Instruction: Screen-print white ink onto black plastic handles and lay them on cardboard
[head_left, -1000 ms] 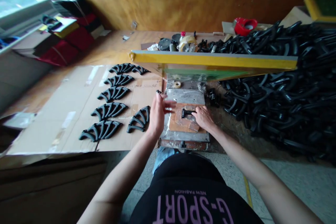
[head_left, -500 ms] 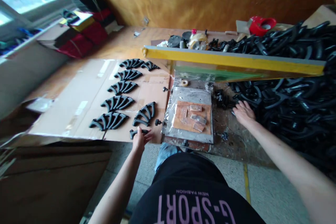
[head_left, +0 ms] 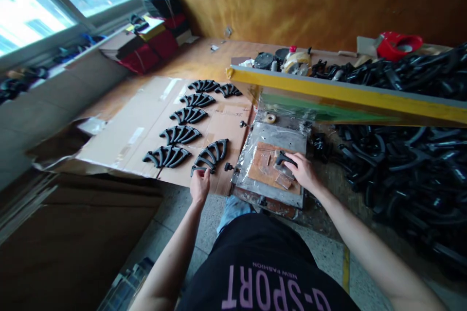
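My left hand (head_left: 200,186) is closed on a curved black plastic piece (head_left: 194,170) at the near end of a fanned row (head_left: 213,152) on the cardboard. Over the wooden jig (head_left: 258,171) on the metal plate (head_left: 241,178), my right hand (head_left: 304,172) grips another curved black plastic piece (head_left: 282,158). Its fingers hide part of that piece, and I cannot tell whether the piece touches the jig. More fanned rows of the same pieces (head_left: 168,156) lie further left on the cardboard sheet (head_left: 113,141).
A large heap of black pieces (head_left: 397,175) covers the right side. A yellow-edged screen frame (head_left: 328,89) slants above the plate. Behind it are a tape roll (head_left: 270,118), tins (head_left: 263,60) and a red tape dispenser (head_left: 399,46). Black knobs (head_left: 228,167) stick out beside the plate.
My right hand has moved left from the heap to above the jig, now with a black piece in it. My left hand has brought its piece up against the near fanned row. The view has shifted left.
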`<move>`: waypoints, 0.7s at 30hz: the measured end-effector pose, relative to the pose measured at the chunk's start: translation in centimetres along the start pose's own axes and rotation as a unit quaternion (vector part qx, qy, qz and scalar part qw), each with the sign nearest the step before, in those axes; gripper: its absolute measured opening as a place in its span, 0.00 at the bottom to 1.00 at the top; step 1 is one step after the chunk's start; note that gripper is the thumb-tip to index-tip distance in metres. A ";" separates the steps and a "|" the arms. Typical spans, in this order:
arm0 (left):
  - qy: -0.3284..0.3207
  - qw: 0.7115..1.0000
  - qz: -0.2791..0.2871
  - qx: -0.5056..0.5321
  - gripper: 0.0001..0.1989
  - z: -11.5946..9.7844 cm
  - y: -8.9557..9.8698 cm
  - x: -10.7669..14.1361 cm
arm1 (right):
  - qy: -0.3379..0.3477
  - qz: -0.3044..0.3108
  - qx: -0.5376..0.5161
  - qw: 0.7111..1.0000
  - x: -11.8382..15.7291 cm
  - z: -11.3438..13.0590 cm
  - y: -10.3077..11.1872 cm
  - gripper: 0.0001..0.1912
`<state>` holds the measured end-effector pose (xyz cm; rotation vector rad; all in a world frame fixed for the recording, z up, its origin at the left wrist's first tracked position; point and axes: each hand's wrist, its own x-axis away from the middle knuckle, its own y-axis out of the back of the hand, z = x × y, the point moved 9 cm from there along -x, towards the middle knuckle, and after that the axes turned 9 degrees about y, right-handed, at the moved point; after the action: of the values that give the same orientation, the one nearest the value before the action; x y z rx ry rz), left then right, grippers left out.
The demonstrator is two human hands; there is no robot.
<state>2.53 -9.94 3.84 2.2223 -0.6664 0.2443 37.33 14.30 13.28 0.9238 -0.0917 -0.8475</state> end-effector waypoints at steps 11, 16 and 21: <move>-0.148 0.964 -0.122 -0.182 0.24 -3.9 -1.0 2.5 | 0.148 0.087 0.294 0.940 -1.2 4.1 -2.1 0.19; -0.105 0.958 -0.116 -0.240 0.26 -4.0 -0.7 2.2 | 0.174 0.054 0.254 0.950 -3.1 7.3 -2.7 0.18; -0.066 0.968 -0.070 -0.232 0.28 -3.9 -0.5 1.0 | 0.221 0.153 0.125 0.955 -8.5 14.1 -12.0 0.18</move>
<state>3.78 -7.16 6.44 1.8318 -0.5656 -0.1244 18.51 6.92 15.59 1.2812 0.0475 -0.3313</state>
